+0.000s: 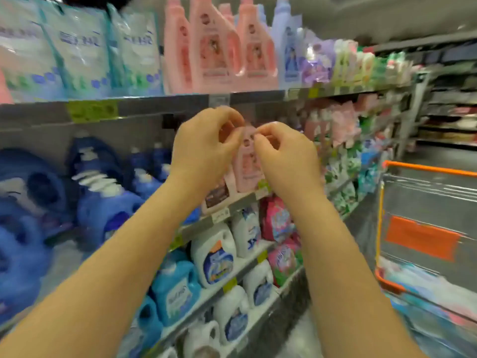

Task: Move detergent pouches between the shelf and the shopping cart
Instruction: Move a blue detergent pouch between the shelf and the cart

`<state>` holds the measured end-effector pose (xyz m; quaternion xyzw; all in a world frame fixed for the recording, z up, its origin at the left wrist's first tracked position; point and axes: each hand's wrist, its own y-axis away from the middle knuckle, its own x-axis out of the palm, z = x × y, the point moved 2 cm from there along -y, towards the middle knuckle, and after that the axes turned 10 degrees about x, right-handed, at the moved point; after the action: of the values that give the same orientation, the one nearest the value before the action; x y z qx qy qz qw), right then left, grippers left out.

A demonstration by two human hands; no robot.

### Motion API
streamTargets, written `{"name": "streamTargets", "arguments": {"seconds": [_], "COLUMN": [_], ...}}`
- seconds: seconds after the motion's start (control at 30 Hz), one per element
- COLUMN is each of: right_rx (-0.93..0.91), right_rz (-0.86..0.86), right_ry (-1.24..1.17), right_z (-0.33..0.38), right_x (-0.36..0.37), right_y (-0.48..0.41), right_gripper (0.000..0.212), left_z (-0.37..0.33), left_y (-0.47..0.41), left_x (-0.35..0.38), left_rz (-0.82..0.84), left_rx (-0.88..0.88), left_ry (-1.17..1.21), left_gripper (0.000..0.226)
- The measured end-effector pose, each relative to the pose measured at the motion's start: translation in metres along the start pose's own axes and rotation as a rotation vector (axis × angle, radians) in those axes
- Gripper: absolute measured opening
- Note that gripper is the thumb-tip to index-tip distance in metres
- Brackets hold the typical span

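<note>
Pink pouch (247, 161) first: pinching its top edge with left hand (204, 146) and right hand (286, 156), both clamped, upright on the middle shelf (197, 226). Likely lifting it off; next calling for swinging right toward the cart (423, 169).

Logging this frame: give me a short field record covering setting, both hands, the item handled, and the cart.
setting: store aisle, shelves stocked with detergent bottles and pouches
left hand: raised, fingers pinch the top of the pink pouch
right hand: raised, pinches the same pouch's top
pouch state: upright at a shelf's front edge; lifted or standing, cannot tell
shopping cart: at right, orange rim, blurred packs inside
image: motion-blurred
</note>
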<state>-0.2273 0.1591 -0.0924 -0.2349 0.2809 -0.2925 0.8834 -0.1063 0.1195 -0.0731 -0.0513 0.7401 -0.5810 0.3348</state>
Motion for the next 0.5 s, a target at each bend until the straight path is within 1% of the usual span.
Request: {"name": "streamTargets", "arguments": {"seconds": [0.1,0.17,0.23,0.33,0.5], "right_rx": [0.126,0.212,0.299,0.430,0.613], "right_rz": [-0.074,-0.132,-0.198,-0.275,-0.373], "right_ry": [0.053,0.104,0.142,0.191,0.268], "right_z": [-0.061,-0.099,-0.137,-0.199,-0.311], "right_x": [-0.061,-0.098,-0.131,-0.169,-0.218], "right_y": [0.005,0.007,0.007,0.004,-0.022], "right_gripper": [0.012,0.011,0.011,0.013,0.013], "left_z": [-0.054,-0.090,-0.120,-0.150,-0.184], "left_y": [0.006,0.010,0.014,0.016,0.008], "left_x": [0.077,0.127,0.175,0.250,0.381], "left_rz": [-0.060,-0.050,0.010,0.122,0.281], "left_rx": [-0.119,-0.172,-0.197,-0.210,-0.217], "left_ry": [0.299,0.440,0.541,0.673,0.756], "left_gripper": [0.012,0.012,0.009,0.014,0.007]}}
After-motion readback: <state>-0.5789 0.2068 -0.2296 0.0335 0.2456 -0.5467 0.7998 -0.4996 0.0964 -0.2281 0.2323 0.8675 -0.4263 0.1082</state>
